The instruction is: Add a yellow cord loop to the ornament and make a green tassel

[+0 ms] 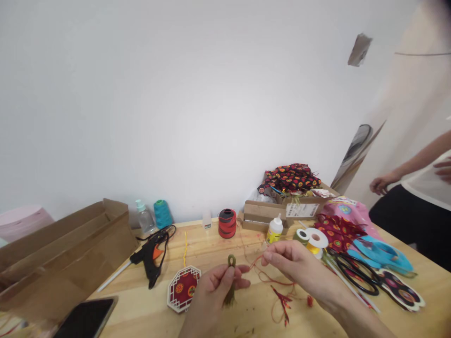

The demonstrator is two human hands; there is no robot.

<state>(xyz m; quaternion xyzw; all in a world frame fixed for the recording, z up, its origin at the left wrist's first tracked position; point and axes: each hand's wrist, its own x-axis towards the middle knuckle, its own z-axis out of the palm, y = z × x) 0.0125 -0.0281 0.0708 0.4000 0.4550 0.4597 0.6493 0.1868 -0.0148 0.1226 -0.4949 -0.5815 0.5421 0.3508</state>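
My left hand (216, 286) is closed in a pinch on an olive-green tassel (230, 281), which hangs upright with its loop at the top. My right hand (296, 265) is pinched on a thin red thread (273, 280) that trails from the fingers down onto the wooden table (253, 319) in loose curls. The two hands sit close together, a few centimetres apart, above the table's middle. An octagonal red-and-white fan piece (183, 287) lies flat just left of my left hand.
A black glue gun (152, 256), phone (86, 319) and open cardboard box (63, 256) are at left. Red spool (227, 223), glue bottle (275, 229), ribbon rolls (315, 240), scissors (355, 272) and patterned fabric (336, 232) lie right. Another person (416, 197) stands at far right.
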